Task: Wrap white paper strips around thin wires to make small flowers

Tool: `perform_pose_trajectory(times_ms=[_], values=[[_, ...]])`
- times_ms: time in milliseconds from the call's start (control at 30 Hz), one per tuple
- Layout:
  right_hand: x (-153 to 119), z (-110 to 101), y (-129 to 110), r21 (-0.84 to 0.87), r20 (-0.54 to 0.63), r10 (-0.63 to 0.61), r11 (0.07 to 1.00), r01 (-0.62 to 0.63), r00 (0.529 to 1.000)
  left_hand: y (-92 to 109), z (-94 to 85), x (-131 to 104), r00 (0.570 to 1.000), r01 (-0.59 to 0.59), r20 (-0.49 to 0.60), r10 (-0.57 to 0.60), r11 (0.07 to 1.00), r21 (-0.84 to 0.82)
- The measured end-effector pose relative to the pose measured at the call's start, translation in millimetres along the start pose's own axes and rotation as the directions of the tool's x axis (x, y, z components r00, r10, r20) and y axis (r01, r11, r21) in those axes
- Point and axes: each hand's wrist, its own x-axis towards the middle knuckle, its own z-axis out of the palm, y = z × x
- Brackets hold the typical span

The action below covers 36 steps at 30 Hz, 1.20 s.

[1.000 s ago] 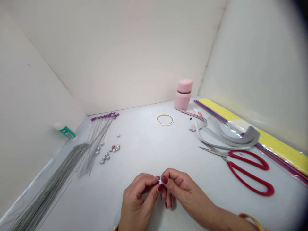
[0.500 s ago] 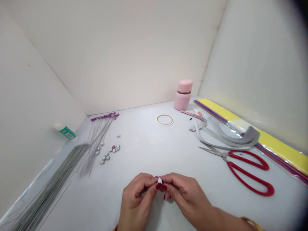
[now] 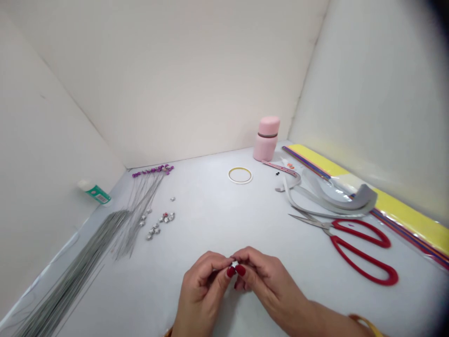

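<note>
Left hand [image 3: 206,285] and right hand [image 3: 268,281] pinched a small pale star [image 3: 235,265] between them at lower centre, their fingertips and thumbs hiding much of it. The bottom edge cut off grey wires [image 3: 79,264] at left; lettering on the green-labelled tube [image 3: 98,194] was too small to read.
</note>
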Motion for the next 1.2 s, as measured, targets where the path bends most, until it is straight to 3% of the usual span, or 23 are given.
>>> perform_pose_trajectory(times_ms=[167,433,633,833,1067,1200], values=[[0,-1,-1,-0.047,-0.034,0.029,0.998,-0.031,0.999,2,3.4,-3,0.996,0.045,-0.070,-0.047,0.998,-0.035],[-2,0,-2,-0.065,0.045,0.023,0.998,-0.020,0.999,2,4.2,-6,0.988,-0.146,0.084,0.127,0.949,0.281],[-4,0,-3,-0.068,0.043,0.001,0.998,0.002,0.999,7,5.0,-5,0.995,-0.070,0.080,0.054,0.975,0.210],[-5,-1,-6,-0.169,0.070,-0.052,0.984,0.063,0.996,7,4.4,-7,0.993,-0.105,0.082,0.085,0.956,0.273],[-6,0,-8,-0.416,0.124,-0.128,0.893,0.169,0.984,4,7.2,-11,0.990,-0.137,0.028,0.135,0.938,0.319],[-5,0,-6,-0.505,0.137,-0.239,0.818,0.275,0.961,4,10.3,-12,0.988,-0.142,-0.015,0.155,0.935,0.324]])
